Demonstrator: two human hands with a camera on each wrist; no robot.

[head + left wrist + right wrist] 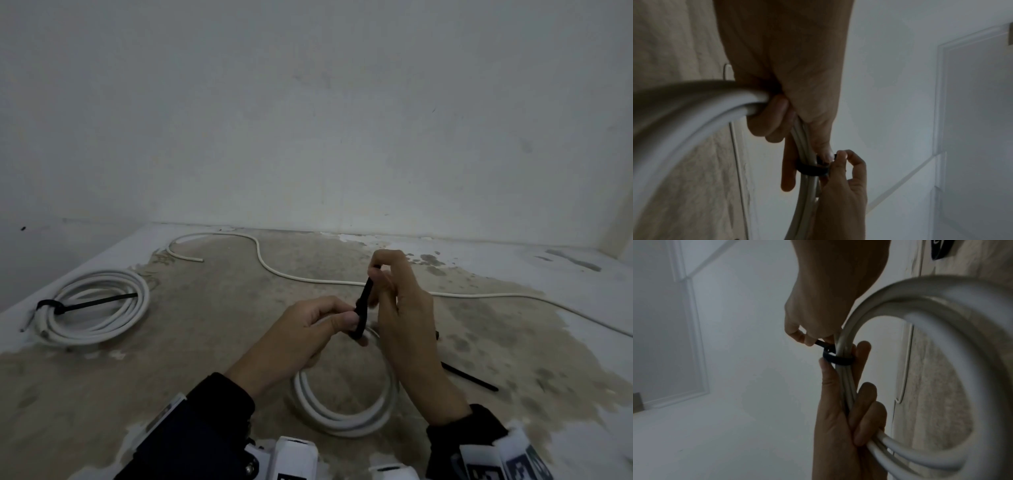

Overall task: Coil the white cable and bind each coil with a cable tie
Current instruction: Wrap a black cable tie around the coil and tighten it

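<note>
A white cable coil [342, 419] hangs under my hands above the table. My left hand [347, 322] grips its bundled strands [846, 386], thumb pressed beside the tie's head. A black cable tie [363, 308] loops around those strands [810, 169]. My right hand [376, 272] pinches the tie's tail [821, 343] and holds it up and away from the loop. A second white coil [96, 308], bound with a black tie [89, 303], lies on the table at the left.
A loose length of white cable [308, 279] snakes across the back of the worn table [205, 342] and runs off to the right. Another black cable tie [469, 377] lies on the table beside my right forearm. A wall stands close behind.
</note>
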